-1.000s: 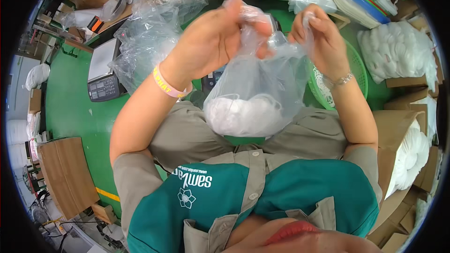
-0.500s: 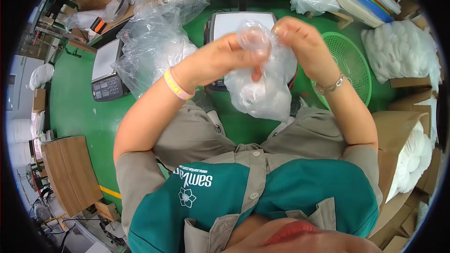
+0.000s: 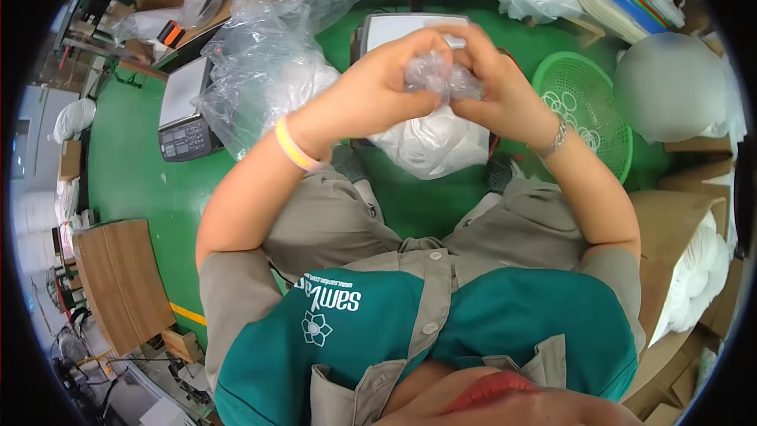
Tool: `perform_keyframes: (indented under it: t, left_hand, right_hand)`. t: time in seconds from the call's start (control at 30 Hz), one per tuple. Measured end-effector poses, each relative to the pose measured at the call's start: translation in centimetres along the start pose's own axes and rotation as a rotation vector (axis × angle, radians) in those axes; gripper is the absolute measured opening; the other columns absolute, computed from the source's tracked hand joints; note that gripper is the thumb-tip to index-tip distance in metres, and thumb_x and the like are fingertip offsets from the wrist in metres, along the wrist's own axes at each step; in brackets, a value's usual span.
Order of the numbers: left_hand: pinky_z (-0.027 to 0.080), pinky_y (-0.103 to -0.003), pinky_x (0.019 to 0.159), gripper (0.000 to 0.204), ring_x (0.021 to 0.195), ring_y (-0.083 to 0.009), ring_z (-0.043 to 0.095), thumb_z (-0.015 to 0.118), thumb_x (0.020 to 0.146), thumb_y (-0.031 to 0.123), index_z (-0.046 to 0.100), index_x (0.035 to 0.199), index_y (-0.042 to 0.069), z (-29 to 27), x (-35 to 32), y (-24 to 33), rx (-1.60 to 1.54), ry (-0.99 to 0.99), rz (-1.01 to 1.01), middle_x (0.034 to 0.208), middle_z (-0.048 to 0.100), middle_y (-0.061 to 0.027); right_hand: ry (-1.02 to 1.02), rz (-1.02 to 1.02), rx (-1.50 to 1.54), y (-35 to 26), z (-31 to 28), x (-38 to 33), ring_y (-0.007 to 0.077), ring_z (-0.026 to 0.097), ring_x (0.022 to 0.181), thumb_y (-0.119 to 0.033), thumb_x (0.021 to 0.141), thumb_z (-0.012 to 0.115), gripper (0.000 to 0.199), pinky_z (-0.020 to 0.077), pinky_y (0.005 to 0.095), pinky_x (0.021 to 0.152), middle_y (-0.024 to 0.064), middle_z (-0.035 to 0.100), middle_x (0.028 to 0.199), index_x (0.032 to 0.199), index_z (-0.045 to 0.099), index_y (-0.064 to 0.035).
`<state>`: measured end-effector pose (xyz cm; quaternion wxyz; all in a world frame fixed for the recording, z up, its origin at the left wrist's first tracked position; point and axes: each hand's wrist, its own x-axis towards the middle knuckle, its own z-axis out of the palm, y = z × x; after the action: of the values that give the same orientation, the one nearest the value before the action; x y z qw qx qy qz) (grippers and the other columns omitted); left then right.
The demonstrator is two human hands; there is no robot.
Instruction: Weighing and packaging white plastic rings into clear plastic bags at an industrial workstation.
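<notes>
A clear plastic bag (image 3: 438, 144) with white contents hangs in front of me, its neck gathered and crumpled. Wrapped round that neck from the left are the fingers of my left hand (image 3: 392, 87). My right hand (image 3: 497, 87) grips it from the right, and the two hands nearly meet at the top. Crinkled film bulges out between them. Behind my hands lies a weighing scale (image 3: 382, 30) with a pale flat top, partly hidden by the bag and my fingers.
A green perforated basket (image 3: 621, 128) holding several white rings (image 3: 561, 102) stands at the right. Left of my hands sits a large clear bag (image 3: 272, 63), beside a second scale (image 3: 183, 130). A cardboard box (image 3: 670, 217) with white bundles is at my right elbow.
My right hand has moved down and in, closing round the bag's neck beside my left hand. The loop of film at the top is now bunched up. White rings now show in the basket.
</notes>
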<state>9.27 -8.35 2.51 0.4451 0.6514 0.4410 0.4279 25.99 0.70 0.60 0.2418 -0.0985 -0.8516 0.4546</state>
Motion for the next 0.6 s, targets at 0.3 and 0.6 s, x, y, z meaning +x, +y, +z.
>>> perform_keyframes:
  t: [0.3, 0.6]
  left_hand:
    - [0.046, -0.034, 0.059, 0.034, 0.075, -0.0256, 0.051, 0.071, 0.054, 0.007, 0.048, 0.08, 0.007, 1.0, 0.4, -1.2, 0.86, 0.388, 0.489, 0.081, 0.048, -0.007]
    - [0.035, -0.033, 0.048, 0.034, 0.053, -0.0242, 0.043, 0.066, 0.076, 0.019, 0.041, 0.057, 0.005, -1.1, -1.5, -0.5, 0.664, 0.099, 0.56, 0.058, 0.04, -0.0067]
  right_hand:
    - [0.056, 0.565, 0.902, 2.4, 0.6, -1.6, -0.0007, 0.039, 0.058, -0.036, 0.089, 0.048, 0.031, 0.0314, 0.0163, 0.05, -0.0062, 0.049, 0.069, 0.098, 0.057, -0.0075]
    - [-0.003, 0.214, 0.289, -1.4, -1.2, -2.6, 0.0072, 0.034, 0.064, -0.016, 0.088, 0.046, 0.027, 0.0289, 0.0213, 0.057, -0.0009, 0.038, 0.067, 0.067, 0.045, 0.0006]
